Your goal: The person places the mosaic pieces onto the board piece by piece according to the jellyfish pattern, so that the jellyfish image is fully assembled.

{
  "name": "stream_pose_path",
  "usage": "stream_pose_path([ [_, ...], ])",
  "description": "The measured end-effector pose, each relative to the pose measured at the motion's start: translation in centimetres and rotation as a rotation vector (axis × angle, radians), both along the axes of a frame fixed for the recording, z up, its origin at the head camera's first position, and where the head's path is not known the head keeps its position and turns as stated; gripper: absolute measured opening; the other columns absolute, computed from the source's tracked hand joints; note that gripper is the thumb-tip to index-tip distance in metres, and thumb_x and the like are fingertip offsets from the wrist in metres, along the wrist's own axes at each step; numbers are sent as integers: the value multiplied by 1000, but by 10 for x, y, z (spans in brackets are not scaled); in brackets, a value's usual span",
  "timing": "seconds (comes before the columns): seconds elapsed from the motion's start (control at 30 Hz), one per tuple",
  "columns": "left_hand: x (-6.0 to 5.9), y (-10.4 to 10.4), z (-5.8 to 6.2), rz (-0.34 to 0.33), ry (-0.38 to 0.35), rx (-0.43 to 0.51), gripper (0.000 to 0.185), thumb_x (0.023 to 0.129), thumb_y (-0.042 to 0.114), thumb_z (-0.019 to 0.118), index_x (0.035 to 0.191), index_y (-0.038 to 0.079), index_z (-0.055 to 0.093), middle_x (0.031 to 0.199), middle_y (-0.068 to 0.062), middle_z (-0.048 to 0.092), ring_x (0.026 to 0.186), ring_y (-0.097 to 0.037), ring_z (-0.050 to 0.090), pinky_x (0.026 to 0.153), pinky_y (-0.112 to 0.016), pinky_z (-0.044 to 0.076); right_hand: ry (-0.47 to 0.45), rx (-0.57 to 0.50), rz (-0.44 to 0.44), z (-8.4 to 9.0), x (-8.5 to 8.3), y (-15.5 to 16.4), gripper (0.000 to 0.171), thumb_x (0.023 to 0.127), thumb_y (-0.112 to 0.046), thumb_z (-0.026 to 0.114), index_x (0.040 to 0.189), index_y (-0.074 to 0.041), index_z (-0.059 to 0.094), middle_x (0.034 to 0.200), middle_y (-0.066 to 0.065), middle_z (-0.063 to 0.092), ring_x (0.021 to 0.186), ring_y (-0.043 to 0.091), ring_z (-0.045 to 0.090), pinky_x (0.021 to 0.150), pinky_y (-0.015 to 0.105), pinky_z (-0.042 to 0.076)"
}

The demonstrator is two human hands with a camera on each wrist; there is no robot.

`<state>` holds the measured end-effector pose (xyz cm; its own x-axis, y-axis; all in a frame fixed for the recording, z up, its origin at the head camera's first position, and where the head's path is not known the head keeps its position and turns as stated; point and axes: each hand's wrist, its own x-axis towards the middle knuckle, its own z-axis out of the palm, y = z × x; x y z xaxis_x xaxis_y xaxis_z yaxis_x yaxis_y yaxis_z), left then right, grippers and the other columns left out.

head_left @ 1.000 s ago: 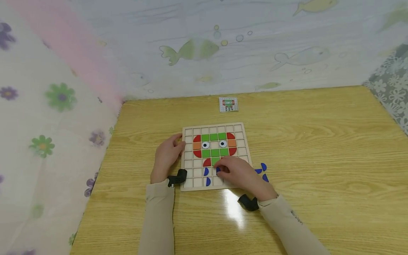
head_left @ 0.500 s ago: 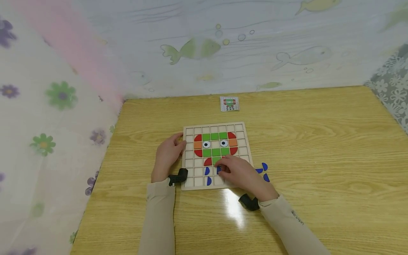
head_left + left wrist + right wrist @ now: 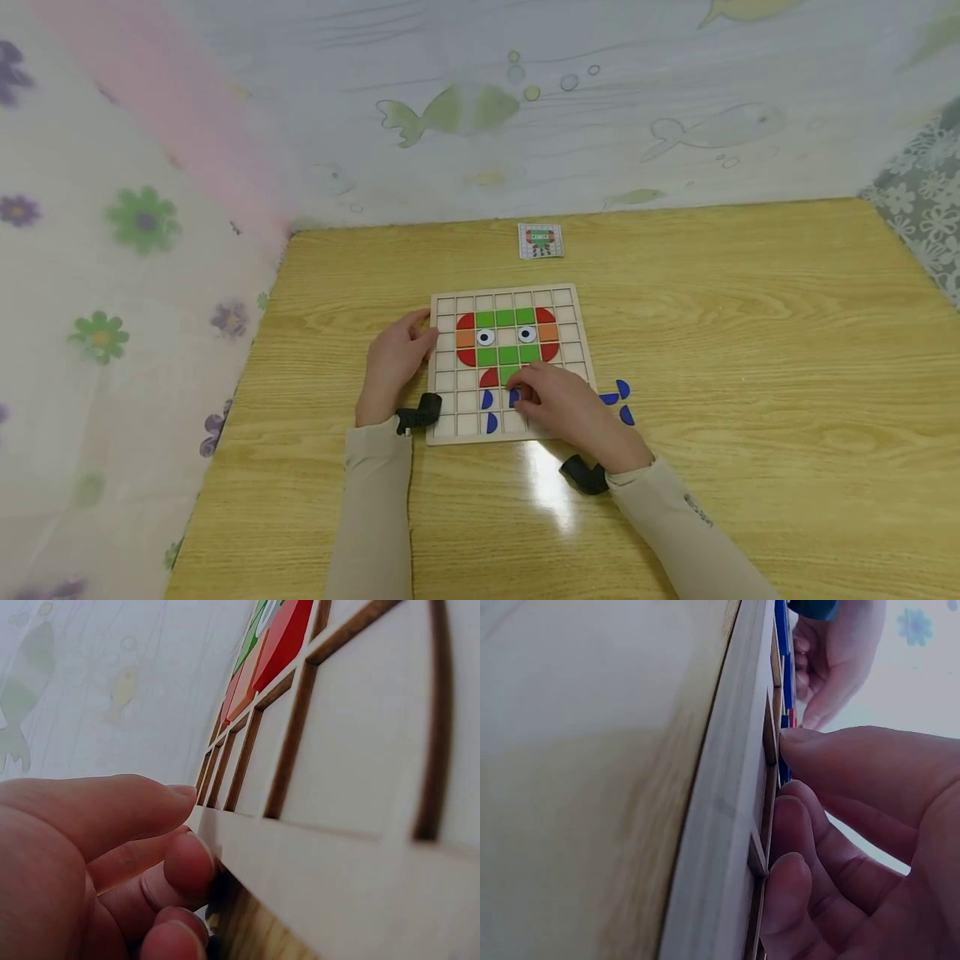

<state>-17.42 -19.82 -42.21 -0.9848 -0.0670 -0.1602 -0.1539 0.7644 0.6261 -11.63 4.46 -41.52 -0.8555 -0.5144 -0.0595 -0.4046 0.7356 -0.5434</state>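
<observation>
A square wooden grid board (image 3: 446,383) lies on the table, with green and orange squares, red quarter-circle pieces and two eye pieces (image 3: 485,337) in its cells. My left hand (image 3: 393,364) holds the board's left edge; in the left wrist view its thumb (image 3: 142,801) and curled fingers meet at the rim. Over the lower cells, my right hand (image 3: 564,408) pinches a blue piece (image 3: 513,398) between thumb and finger, partly hidden by the fingertips. To its left, two blue half-circles (image 3: 487,400) sit in cells, one below the other. The right hand covers the lower right cells.
Several loose blue half-circles (image 3: 624,389) lie on the table (image 3: 750,400) beside the board's right edge. Behind the board lies a small pattern card (image 3: 540,241). A wall with fish drawings (image 3: 450,112) rises at the table's back, and a flowered one stands left.
Both hands keep almost the same places. The right hand stays at the same cell with the blue piece, and the head view shifts only slightly.
</observation>
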Motion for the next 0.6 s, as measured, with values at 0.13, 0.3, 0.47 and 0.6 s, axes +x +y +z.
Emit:
stream_pose_path([
  [0.13,0,-2,1,4,-4,-6,44,89,38,50,130,23,46,65,1,56,51,-18,47,53,-31,36,5,-10,8,1,0,-2,16,82,-16,63,98,-15,64,76,-9,47,68,8,43,61,25,38],
  [0.3,1,-4,1,14,-13,-7,44,89,39,50,130,24,46,64,0,56,51,-19,48,53,-31,36,1,-23,11,2,-1,-1,17,82,-18,62,99,-17,64,77,-10,48,68,8,44,61,24,38],
  [0.47,0,-3,0,5,-12,-8,44,89,39,49,130,25,46,62,0,56,50,-19,48,54,-31,36,-5,-60,-28,5,-2,8,16,84,-21,62,98,-16,65,78,-10,50,69,8,45,62,25,39],
  [0.6,-1,-1,-2,8,-9,-11,44,88,40,50,129,25,47,61,1,55,50,-18,48,54,-31,35,6,-90,-65,7,-5,21,15,84,-22,62,97,-16,65,81,-9,52,70,9,46,63,26,40],
])
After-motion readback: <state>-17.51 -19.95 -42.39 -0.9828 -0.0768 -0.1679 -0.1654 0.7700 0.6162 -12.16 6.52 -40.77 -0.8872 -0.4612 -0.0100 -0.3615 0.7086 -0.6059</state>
